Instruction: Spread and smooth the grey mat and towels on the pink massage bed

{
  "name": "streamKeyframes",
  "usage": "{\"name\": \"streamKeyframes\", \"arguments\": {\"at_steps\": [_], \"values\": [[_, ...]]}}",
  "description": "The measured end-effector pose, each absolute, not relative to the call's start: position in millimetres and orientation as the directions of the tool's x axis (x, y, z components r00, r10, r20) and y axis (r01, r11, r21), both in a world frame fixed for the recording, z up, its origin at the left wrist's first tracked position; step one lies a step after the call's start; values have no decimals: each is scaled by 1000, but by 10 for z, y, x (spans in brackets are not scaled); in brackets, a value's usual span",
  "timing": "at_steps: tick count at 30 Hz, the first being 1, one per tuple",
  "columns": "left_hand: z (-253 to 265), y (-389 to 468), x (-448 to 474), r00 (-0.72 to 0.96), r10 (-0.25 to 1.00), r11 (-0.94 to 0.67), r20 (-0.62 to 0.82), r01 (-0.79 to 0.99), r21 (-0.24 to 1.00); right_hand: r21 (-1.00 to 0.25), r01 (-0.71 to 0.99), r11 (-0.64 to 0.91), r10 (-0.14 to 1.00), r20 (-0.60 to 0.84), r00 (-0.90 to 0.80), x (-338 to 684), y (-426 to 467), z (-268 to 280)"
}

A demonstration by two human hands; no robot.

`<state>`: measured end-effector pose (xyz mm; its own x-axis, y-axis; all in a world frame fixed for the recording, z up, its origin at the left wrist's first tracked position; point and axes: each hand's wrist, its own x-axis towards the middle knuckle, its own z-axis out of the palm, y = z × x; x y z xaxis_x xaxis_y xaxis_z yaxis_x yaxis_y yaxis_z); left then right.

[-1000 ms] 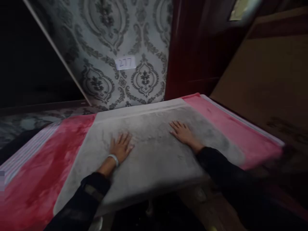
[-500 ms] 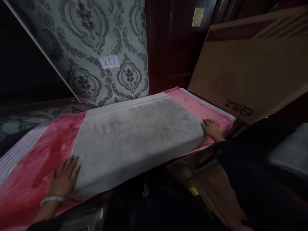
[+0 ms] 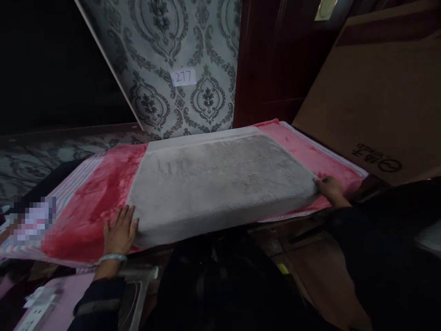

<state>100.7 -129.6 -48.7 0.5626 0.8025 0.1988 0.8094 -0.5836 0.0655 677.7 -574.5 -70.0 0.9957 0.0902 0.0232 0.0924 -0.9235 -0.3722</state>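
Observation:
A grey plush cloth (image 3: 220, 179) lies smooth over a red and pink cloth (image 3: 113, 179) with striped ends, and its front part hangs over the near edge. My left hand (image 3: 119, 231), with a bracelet at the wrist, rests flat and fingers spread on the red part, fingertips by the grey cloth's left edge. At the far side, my right hand (image 3: 330, 189) pinches the grey cloth's right edge near the front corner. Its thumb and fingers are together there, partly hidden.
A cardboard box (image 3: 375, 101) leans at the right, behind the cloths. A dark screen (image 3: 62, 69) stands at the left. Patterned wallpaper with a label (image 3: 183, 77) reading 277 is behind. A white power strip (image 3: 39, 312) lies at lower left, and a blurred patch covers something above it.
My right hand went from lying on the pink part to pinching the grey cloth's edge. My left hand stays flat by the left edge. The view has swung left.

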Motion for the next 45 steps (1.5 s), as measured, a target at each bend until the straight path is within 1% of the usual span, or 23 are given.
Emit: {"name": "streamKeyframes", "arguments": {"at_steps": [3,5,7,8,9,10,12,13,15,16,17,20,23,29,34,38,45], "values": [[-499,-1267,949,561,803,-583,200,810,67,-366,66,-928,48,57,997,6709,-5821,-740],[-455,-1268,961,540,826,-555,161,829,67,-347,58,-936,26,96,995,6674,-5814,-722],[-379,-1311,1076,488,862,-498,138,866,51,-307,125,-943,73,177,982,6604,-5690,-658],[-338,-1356,1184,476,868,-486,143,873,40,-287,199,-937,134,231,964,6539,-5569,-615],[-301,-1419,1327,485,860,-495,156,868,30,-266,298,-917,221,283,933,6448,-5407,-572],[-272,-1501,1500,520,836,-531,173,847,19,-254,407,-878,320,322,891,6328,-5208,-535],[-246,-1707,1905,637,752,-650,168,759,33,-231,641,-732,546,363,755,6010,-4746,-497],[-252,-1821,2113,704,696,-715,141,698,43,-215,720,-660,632,359,687,5826,-4514,-500],[-298,-2035,2472,814,574,-819,93,570,64,-175,816,-551,757,307,577,5467,-4124,-548],[-333,-2122,2602,848,525,-851,75,520,70,-154,845,-512,800,273,535,5316,-3986,-586],[-372,-2191,2690,861,503,-864,71,499,70,-134,861,-491,825,244,509,5195,-3892,-627],[-477,-2274,2709,854,509,-861,109,506,55,-87,866,-493,839,215,499,5035,-3825,-735],[-520,-2203,2483,804,577,-815,143,578,43,-79,855,-512,827,225,515,5063,-3897,-794],[-521,-1853,1855,613,768,-628,188,778,27,-95,848,-521,811,256,527,5124,-3940,-931],[-542,-1608,1381,441,870,-462,222,886,50,-96,851,-516,806,283,520,5158,-3935,-1040],[-568,-1504,1174,348,909,-375,228,923,87,-88,855,-512,805,298,513,5173,-3934,-1066],[-606,-1437,1096,275,926,-320,259,936,147,-118,852,-509,791,326,518,5197,-3923,-1120]]}}
